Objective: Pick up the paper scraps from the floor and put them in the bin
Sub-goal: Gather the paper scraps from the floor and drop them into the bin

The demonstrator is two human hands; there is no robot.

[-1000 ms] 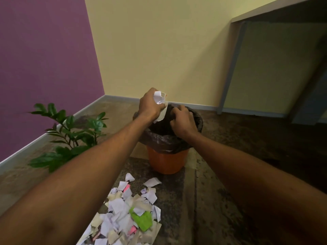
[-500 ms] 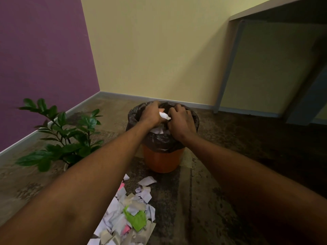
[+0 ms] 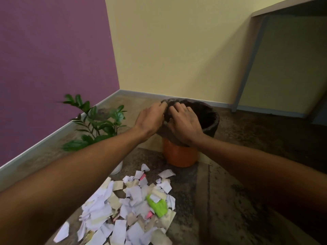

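Grip first: both hands are at the bin's near rim, and no paper shows in either. The right hand (image 3: 184, 125) lies over the mouth, fingers spread and relaxed, released, resting on the dark liner (image 3: 210, 119). The left hand (image 3: 150, 119) sits just beside it, fingers bent onto the liner's edge. Is it pinching the plastic or only touching it? I cannot tell.

This reads as the drop-off end of a round: hands at the bin (image 3: 180, 156), with nothing visible left to let go. The job looks far from done, because the scraps (image 3: 134, 200) lie in a big heap on the floor, just in front of the bin and between the forearms. The next move, I'd say, calls for both hands to go down to that heap and scoop a fresh bunch. They should squeeze it so loose bits don't flutter off, then carry it over the rim.

Now the room, big to small. A purple wall (image 3: 53, 59) on the left meets a yellow wall (image 3: 177, 50) at the corner, with pale skirting (image 3: 53, 135) along the foot. The floor (image 3: 238, 200) is dark, mottled and worn. A table (image 3: 286, 6) stands at upper right. The orange bin sits near the corner, with a potted plant (image 3: 99, 121) just to its left. The heap is mostly white and beige, with one bright green scrap (image 3: 157, 206) and a few pink bits (image 3: 142, 176).
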